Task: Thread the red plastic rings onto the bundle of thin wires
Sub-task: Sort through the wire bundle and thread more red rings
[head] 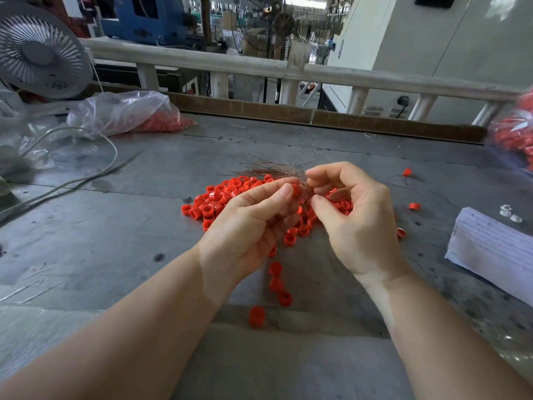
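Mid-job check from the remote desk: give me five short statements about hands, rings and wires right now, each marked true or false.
1. The left hand pinches a red ring. True.
2. The bundle of wires lies untouched beside the fan. False: it sits between both hands, right hand at it.
3. Loose rings lie piled on the table. True.
4. The plastic bag holds blue rings. False: red ones.
5. Paper lies at the right. True.

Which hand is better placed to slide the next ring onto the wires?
Left hand: it already pinches a red ring right beside the wire bundle, which the right hand pinches and steadies.
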`<state>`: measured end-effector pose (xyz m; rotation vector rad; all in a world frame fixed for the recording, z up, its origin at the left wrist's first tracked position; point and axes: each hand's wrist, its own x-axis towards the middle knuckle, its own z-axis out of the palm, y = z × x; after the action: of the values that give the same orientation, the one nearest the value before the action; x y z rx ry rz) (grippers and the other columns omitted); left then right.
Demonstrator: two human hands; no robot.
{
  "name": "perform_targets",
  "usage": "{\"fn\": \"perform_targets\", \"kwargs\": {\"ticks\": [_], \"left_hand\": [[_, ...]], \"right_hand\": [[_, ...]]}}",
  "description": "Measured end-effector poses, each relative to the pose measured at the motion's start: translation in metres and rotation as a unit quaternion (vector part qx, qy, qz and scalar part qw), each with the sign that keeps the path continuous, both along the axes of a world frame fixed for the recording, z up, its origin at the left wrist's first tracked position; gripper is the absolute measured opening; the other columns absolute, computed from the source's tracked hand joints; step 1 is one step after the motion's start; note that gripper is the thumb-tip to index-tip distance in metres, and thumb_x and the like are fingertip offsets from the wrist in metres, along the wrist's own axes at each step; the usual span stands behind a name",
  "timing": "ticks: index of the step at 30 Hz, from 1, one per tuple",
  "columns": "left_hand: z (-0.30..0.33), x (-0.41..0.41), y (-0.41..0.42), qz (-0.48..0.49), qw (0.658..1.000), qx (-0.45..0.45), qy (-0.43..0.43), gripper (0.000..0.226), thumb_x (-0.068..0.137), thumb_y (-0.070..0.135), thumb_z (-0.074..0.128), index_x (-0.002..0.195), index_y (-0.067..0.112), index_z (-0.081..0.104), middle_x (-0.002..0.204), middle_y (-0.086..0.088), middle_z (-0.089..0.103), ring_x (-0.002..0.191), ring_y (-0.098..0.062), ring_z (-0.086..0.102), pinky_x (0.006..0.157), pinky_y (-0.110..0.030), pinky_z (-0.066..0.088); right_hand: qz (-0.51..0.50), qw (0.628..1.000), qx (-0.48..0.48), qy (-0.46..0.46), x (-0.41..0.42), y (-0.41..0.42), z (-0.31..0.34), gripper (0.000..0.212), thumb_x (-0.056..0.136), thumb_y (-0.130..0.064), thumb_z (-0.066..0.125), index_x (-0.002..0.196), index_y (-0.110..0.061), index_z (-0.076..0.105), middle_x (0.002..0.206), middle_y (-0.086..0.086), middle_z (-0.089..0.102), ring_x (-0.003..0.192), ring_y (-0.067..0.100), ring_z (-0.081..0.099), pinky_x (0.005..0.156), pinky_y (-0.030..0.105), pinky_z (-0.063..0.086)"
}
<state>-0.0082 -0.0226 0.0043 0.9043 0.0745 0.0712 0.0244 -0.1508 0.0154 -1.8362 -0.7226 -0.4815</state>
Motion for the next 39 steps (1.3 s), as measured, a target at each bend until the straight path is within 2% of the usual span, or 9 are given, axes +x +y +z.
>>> {"fn": "perform_targets", "kwargs": {"ticks": [6, 8, 10, 15, 20, 23, 26, 30, 39], "left_hand": [[-0.001, 0.000, 0.000, -0.008, 1.000, 0.010, -0.015, 0.018, 0.071, 0.012, 0.058, 0.086, 0.009, 0.068, 0.063, 0.002, 0.066, 0.056, -0.002, 0.061, 0.060, -0.015, 0.054], [-0.002, 0.001, 0.000, -0.010, 1.000, 0.017, -0.018, 0.018, 0.071, 0.013, 0.058, 0.083, 0.010, 0.070, 0.064, 0.001, 0.066, 0.058, -0.003, 0.062, 0.062, -0.015, 0.054], [-0.001, 0.001, -0.001, -0.020, 0.999, 0.026, -0.031, 0.017, 0.071, 0.013, 0.058, 0.077, 0.012, 0.074, 0.068, 0.001, 0.068, 0.061, -0.004, 0.063, 0.066, -0.015, 0.054], [-0.001, -0.002, -0.005, -0.027, 0.996, 0.047, -0.069, 0.022, 0.074, 0.014, 0.055, 0.076, 0.012, 0.077, 0.069, 0.000, 0.070, 0.065, -0.004, 0.066, 0.067, -0.014, 0.054], [-0.004, -0.001, -0.011, 0.032, 0.990, 0.110, -0.079, 0.019, 0.089, 0.009, 0.050, 0.087, 0.008, 0.069, 0.082, -0.010, 0.068, 0.079, -0.016, 0.064, 0.078, -0.024, 0.052], [-0.005, -0.002, -0.012, 0.043, 0.986, 0.133, -0.091, 0.021, 0.093, 0.008, 0.047, 0.088, 0.008, 0.068, 0.078, -0.004, 0.071, 0.075, -0.010, 0.067, 0.073, -0.018, 0.054], [-0.003, -0.001, -0.011, 0.030, 0.992, 0.091, -0.079, 0.017, 0.082, 0.013, 0.055, 0.090, 0.007, 0.068, 0.072, -0.002, 0.070, 0.069, -0.007, 0.066, 0.068, -0.016, 0.053], [-0.003, 0.000, -0.007, -0.007, 0.999, 0.004, -0.043, 0.021, 0.074, 0.014, 0.057, 0.084, 0.007, 0.074, 0.064, 0.000, 0.065, 0.059, -0.003, 0.062, 0.063, -0.014, 0.053], [0.001, 0.000, -0.004, -0.048, 0.997, -0.043, -0.033, 0.021, 0.072, 0.016, 0.058, 0.078, 0.012, 0.077, 0.062, 0.001, 0.066, 0.056, -0.002, 0.062, 0.063, -0.014, 0.054]], "right_hand": [[0.064, 0.994, 0.040, 0.074, -0.002, 0.001, 0.002, 0.017, 0.087, -0.004, 0.062, 0.085, -0.020, 0.067, 0.074, -0.014, 0.068, 0.072, 0.000, 0.062, 0.068, 0.013, 0.047], [0.083, 0.990, 0.064, 0.094, -0.001, 0.002, 0.001, 0.008, 0.083, -0.011, 0.068, 0.084, -0.019, 0.066, 0.074, -0.011, 0.069, 0.070, 0.003, 0.063, 0.068, 0.017, 0.050], [0.085, 0.987, 0.075, 0.111, 0.001, 0.002, -0.001, 0.009, 0.079, -0.016, 0.073, 0.086, -0.018, 0.067, 0.078, -0.005, 0.071, 0.072, 0.009, 0.066, 0.070, 0.022, 0.053], [0.101, 0.982, 0.092, 0.132, 0.007, 0.002, -0.006, 0.010, 0.081, -0.016, 0.068, 0.086, -0.023, 0.073, 0.083, -0.001, 0.074, 0.080, 0.012, 0.070, 0.075, 0.026, 0.054], [0.099, 0.977, 0.114, 0.150, 0.007, 0.005, -0.009, 0.013, 0.080, -0.010, 0.069, 0.081, -0.022, 0.074, 0.080, 0.001, 0.074, 0.077, 0.016, 0.071, 0.073, 0.030, 0.056], [0.093, 0.976, 0.124, 0.153, 0.005, 0.006, -0.009, 0.009, 0.077, -0.018, 0.068, 0.080, -0.023, 0.074, 0.080, 0.001, 0.074, 0.078, 0.018, 0.071, 0.074, 0.033, 0.057], [0.097, 0.975, 0.122, 0.160, 0.005, 0.006, -0.008, 0.009, 0.080, -0.016, 0.067, 0.083, -0.021, 0.074, 0.080, 0.002, 0.074, 0.078, 0.018, 0.070, 0.075, 0.034, 0.056], [0.117, 0.969, 0.132, 0.171, 0.004, 0.005, -0.006, 0.019, 0.088, -0.006, 0.060, 0.084, -0.018, 0.074, 0.079, 0.003, 0.074, 0.074, 0.015, 0.068, 0.068, 0.025, 0.054], [0.137, 0.955, 0.166, 0.202, -0.001, 0.003, 0.001, 0.016, 0.090, -0.006, 0.057, 0.087, -0.008, 0.072, 0.066, -0.001, 0.069, 0.057, 0.005, 0.063, 0.049, 0.014, 0.045]]}}
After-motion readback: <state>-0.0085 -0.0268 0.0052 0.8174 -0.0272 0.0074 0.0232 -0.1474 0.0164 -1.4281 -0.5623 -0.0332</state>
